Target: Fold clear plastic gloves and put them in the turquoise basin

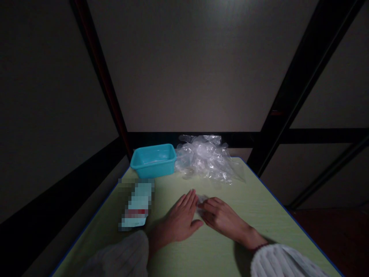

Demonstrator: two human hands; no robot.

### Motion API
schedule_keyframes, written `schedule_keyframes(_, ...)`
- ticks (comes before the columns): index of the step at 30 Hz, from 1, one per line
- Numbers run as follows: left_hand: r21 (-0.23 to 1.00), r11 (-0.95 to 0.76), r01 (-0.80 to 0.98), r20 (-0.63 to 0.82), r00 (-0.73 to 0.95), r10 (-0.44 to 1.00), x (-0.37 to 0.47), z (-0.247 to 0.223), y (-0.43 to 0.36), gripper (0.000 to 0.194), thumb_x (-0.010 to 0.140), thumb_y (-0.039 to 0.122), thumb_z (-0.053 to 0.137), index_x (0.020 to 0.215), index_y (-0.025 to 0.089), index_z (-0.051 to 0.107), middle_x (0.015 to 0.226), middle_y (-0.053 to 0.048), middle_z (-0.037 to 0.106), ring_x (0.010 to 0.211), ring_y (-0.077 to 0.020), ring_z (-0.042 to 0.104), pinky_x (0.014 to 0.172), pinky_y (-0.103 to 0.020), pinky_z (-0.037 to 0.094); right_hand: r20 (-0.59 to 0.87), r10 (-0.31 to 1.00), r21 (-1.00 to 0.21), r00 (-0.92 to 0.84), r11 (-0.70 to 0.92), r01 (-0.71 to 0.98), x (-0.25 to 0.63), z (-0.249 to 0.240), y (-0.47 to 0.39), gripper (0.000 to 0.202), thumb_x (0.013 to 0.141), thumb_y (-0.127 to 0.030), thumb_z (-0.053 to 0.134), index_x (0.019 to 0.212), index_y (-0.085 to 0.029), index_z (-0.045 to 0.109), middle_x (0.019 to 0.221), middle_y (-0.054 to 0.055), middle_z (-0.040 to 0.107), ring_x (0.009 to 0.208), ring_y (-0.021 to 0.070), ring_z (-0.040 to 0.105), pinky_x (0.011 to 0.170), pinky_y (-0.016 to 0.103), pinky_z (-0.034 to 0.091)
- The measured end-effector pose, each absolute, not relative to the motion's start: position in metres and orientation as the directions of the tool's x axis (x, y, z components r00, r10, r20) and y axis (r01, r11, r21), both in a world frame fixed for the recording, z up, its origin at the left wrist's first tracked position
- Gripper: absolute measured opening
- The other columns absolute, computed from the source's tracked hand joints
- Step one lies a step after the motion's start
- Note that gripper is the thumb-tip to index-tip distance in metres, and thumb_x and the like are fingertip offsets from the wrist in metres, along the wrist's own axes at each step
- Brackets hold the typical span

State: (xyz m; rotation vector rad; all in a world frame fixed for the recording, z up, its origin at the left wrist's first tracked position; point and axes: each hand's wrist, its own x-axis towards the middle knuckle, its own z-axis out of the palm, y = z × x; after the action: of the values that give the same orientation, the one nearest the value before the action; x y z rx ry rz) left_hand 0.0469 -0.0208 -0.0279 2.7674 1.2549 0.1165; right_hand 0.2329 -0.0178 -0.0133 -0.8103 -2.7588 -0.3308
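My left hand (pixel 184 219) lies flat on the table with its fingers stretched out and held together. A small bit of thin clear plastic film (pixel 201 199) shows between my two hands, beside the left fingertips. My right hand (pixel 220 217) has its fingers bent and pressed together on this film. Both hands partly cover it, so its full shape is hidden. Beyond them lies a loose heap of crumpled clear plastic (pixel 209 157), some pieces with finger-like ends as on disposable gloves.
A turquoise plastic basket (pixel 155 169) stands at the table's back left, touching the heap. Nearer on the left lies a pixelated pale-blue flat object (pixel 138 204) with a red mark. The pale green table (pixel 248 204) has blue edging and meets a wall behind.
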Motion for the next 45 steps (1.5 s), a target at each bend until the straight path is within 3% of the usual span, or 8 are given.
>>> schedule_keyframes(9,0.075,-0.654,0.753,0.03,0.654,0.756,0.047,-0.028,-0.021,0.064,0.089,0.043,0.042,0.137,0.002,0.03,0.147,-0.022,0.02,0.137,-0.0297,0.013,0.11,-0.043,0.022,0.351,0.417,0.263,-0.838,0.815,0.516,0.233,-0.019,-0.015,0.013,0.085,-0.017,0.059,0.074,-0.015,0.065,0.08,0.004,0.066,0.077,0.0185,0.056,0.068,0.033,0.042)
schedule_keyframes(12,0.09,-0.663,0.743,0.049,0.662,0.748,0.046,-0.028,-0.022,0.064,0.09,0.044,0.042,0.137,0.002,0.032,0.146,-0.023,0.021,0.137,-0.0305,0.014,0.11,-0.044,0.022,0.362,0.418,0.252,-0.833,0.817,0.519,0.235,-0.017,-0.016,0.013,0.086,-0.019,0.057,0.076,-0.015,0.065,0.085,0.005,0.066,0.08,0.0182,0.056,0.071,0.032,0.042)
schedule_keyframes(17,0.131,-0.669,0.732,0.056,0.668,0.742,0.047,-0.023,-0.023,0.05,0.088,0.038,0.05,0.13,0.011,0.044,0.147,-0.022,0.022,0.136,-0.0326,0.017,0.109,-0.046,0.024,0.384,0.416,0.215,-0.824,0.828,0.518,0.232,-0.014,-0.018,0.012,0.088,-0.02,0.055,0.084,-0.016,0.066,0.083,0.004,0.066,0.083,0.0173,0.056,0.073,0.031,0.042)
schedule_keyframes(22,0.184,-0.673,0.717,0.097,0.668,0.738,0.046,-0.026,-0.022,0.044,0.086,0.036,0.054,0.123,0.012,0.051,0.147,-0.021,0.023,0.136,-0.0337,0.018,0.108,-0.048,0.024,0.395,0.436,0.239,-0.809,0.802,0.548,0.227,-0.013,-0.022,0.008,0.079,-0.019,0.068,0.074,-0.014,0.064,0.074,0.002,0.063,0.079,0.0184,0.056,0.072,0.031,0.043)
schedule_keyframes(30,0.173,-0.679,0.713,0.119,0.669,0.733,0.045,-0.03,-0.022,0.042,0.088,0.038,0.05,0.122,0.013,0.053,0.146,-0.022,0.025,0.136,-0.0331,0.017,0.108,-0.047,0.024,0.379,0.405,0.297,-0.832,0.798,0.524,0.226,-0.014,-0.022,0.009,0.075,-0.021,0.071,0.074,-0.015,0.065,0.083,0.003,0.066,0.081,0.0192,0.057,0.079,0.034,0.044)
schedule_keyframes(35,0.125,-0.677,0.725,0.104,0.669,0.736,0.046,-0.027,-0.023,0.045,0.086,0.035,0.054,0.124,0.012,0.051,0.145,-0.023,0.025,0.136,-0.0323,0.018,0.108,-0.047,0.026,0.433,0.407,0.254,-0.804,0.801,0.542,0.227,-0.018,-0.02,0.005,0.081,-0.018,0.064,0.076,-0.016,0.064,0.086,0.003,0.068,0.083,0.0179,0.058,0.085,0.035,0.043)
schedule_keyframes(40,0.126,-0.668,0.733,0.14,0.653,0.744,0.047,-0.032,-0.019,0.06,0.084,0.037,0.054,0.134,0.008,0.037,0.144,-0.021,0.03,0.135,-0.0297,0.023,0.108,-0.045,0.028,0.512,0.431,0.173,-0.743,0.796,0.581,0.226,-0.016,-0.021,0.004,0.084,-0.016,0.059,0.082,-0.014,0.063,0.099,0.006,0.067,0.094,0.018,0.058,0.094,0.036,0.039)
schedule_keyframes(45,0.121,-0.666,0.736,0.171,0.645,0.744,0.048,-0.036,-0.016,0.046,0.088,0.023,0.048,0.131,0.01,0.041,0.142,-0.017,0.036,0.135,-0.0253,0.026,0.109,-0.042,0.029,0.579,0.421,0.124,-0.698,0.801,0.586,0.223,-0.01,-0.022,0.009,0.085,-0.014,0.053,0.079,-0.015,0.06,0.093,0.007,0.067,0.09,0.0176,0.06,0.097,0.04,0.038)
